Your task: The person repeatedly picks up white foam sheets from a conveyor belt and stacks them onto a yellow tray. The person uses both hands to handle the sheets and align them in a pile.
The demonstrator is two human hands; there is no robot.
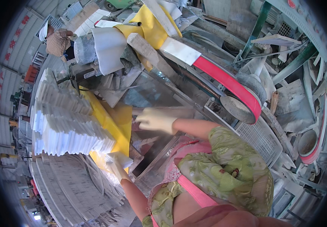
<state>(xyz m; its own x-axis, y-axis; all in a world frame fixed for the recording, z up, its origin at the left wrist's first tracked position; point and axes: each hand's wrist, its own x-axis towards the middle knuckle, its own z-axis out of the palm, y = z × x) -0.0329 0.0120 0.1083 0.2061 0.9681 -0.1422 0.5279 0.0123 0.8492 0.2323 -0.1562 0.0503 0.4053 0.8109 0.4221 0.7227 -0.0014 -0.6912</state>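
My left hand (116, 169), in a pale glove, grips a small bunch of white stone tiles (122, 159) at the near end of a yellow sheet (124, 123). Just left of it stands a tall, tightly packed stack of thin white tiles (70, 130). My right hand (154, 120), also gloved, reaches out over the middle of the bench with its fingers stretched and nothing visible in them. Motion blurs that hand a little, and it is apart from the tiles.
To the upper right runs a belt machine with a red and white belt (224, 77) around a wheel. A perforated light crate (260, 142) sits below it. Long pale slats (65, 185) lie under the stack. Another person (58, 41) stands at the far left.
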